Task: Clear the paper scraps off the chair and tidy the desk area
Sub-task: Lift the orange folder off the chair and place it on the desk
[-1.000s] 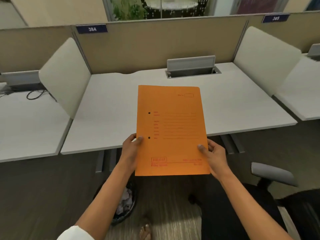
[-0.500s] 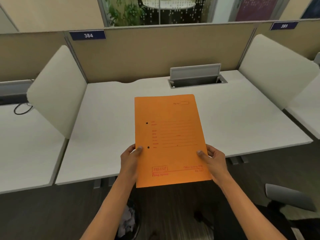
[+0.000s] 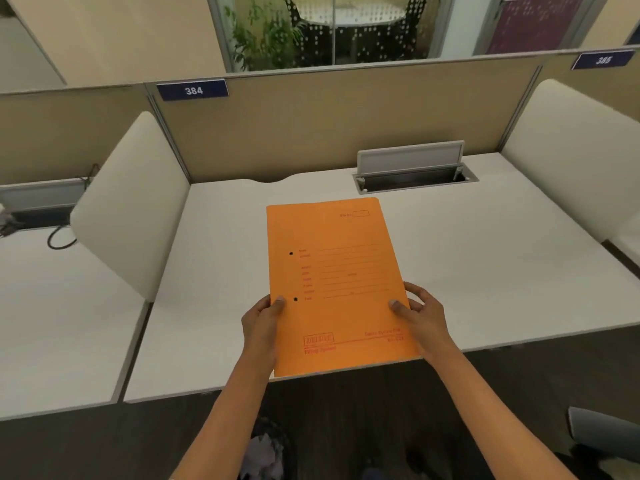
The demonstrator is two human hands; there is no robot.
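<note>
**Fingers clamped on folder, both sides**

Fingers (image 3: 398,304) of right hand (image 3: 420,315) pinch the orange folder (image 3: 341,289) at its right edge, thumb on top, remaining digits underneath. Left hand (image 3: 259,322) grips the opposite edge likewise; thumb lies just beside the lower punch hole. Folder is closed, cover up, red print legible only in part. Pos.: over the white desk (image 3: 485,271), near edge at approx. the desk front; contact w/ desk surface cannot be determined. Open cable tray (image 3: 414,174) sits beyond the folder's far right corner. Beige partition (image 3: 311,133) behind carries plate "384" (image 3: 193,90). White side dividers stand L and R. Under the desk, a bin w/ crumpled paper scraps (image 3: 265,457). Chair (image 3: 602,441) partly in view, lower right.
</note>
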